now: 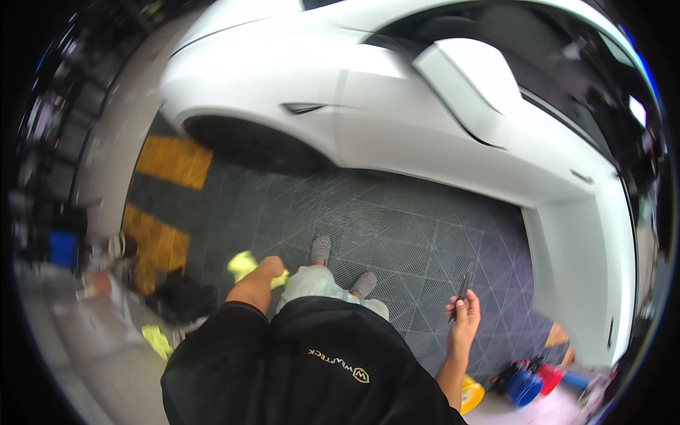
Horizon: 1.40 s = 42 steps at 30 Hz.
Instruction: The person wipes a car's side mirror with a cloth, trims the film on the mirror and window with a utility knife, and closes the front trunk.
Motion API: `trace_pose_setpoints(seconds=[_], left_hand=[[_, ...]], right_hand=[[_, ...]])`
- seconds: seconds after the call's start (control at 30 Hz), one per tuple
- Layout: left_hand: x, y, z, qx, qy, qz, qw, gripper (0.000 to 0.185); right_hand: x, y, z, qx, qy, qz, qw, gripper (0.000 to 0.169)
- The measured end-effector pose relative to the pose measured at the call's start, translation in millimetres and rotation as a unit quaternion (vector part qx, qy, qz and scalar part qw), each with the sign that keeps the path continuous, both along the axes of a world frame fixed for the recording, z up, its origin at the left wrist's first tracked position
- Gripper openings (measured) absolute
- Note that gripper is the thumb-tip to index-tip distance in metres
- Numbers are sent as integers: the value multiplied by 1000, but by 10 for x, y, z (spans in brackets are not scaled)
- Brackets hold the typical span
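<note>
My left hand (272, 266) grips a bright yellow cloth (243, 265), which bulges out on both sides of the fist. In my right hand (465, 308) is a slim dark pointed tool (467, 281), held between thumb and fingers with its tip away from me. Its exact kind is unclear from the blur. Before me stands a white car (404, 122), side-on. Neither hand touches it. Its wheel arch (255, 121) is to the left, and the wheel inside is lost in shadow. A white side mirror (467, 79) juts out toward me.
At the right a white door panel (574, 265) reaches toward me. Yellow (472, 396), blue (524, 388) and red (550, 378) round containers stand lower right. Another yellow cloth (156, 341) and a black bundle (180, 297) lie left. Ribbed dark tiles (414, 228) cover the floor.
</note>
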<state>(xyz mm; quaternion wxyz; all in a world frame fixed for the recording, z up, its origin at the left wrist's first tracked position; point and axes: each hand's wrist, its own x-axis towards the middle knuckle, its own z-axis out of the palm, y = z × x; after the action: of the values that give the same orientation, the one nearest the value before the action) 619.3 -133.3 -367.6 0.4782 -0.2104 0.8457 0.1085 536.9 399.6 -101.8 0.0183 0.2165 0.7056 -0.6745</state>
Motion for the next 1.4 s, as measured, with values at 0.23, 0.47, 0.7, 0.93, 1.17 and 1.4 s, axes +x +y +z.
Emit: trace_pose_setpoints(seconds=[0.23,0.47,0.7,0.93,1.17,1.4], left_hand=[[1311,-1222,472,-26,158,400,902,43],[1975,-2243,405,107,311,578,747,49],[3400,-2944,338,238,259,753,556,36],[3466,-4028,309,153,353,827,410,29],[2880,-5882,841,137,396,807,416,28],[2278,-8009,2030,244,513,766,301,39]], right_hand=[[-615,-1296,32,103,-14,334,937,28],[-1142,-3985,360,205,87,467,855,38],[-597,-6364,27,226,183,650,702,37],[-571,-7598,-726,279,137,703,640,33],[-1222,-9616,-1087,246,198,687,655,27],[-1829,-11451,-975,247,188,608,731,18]])
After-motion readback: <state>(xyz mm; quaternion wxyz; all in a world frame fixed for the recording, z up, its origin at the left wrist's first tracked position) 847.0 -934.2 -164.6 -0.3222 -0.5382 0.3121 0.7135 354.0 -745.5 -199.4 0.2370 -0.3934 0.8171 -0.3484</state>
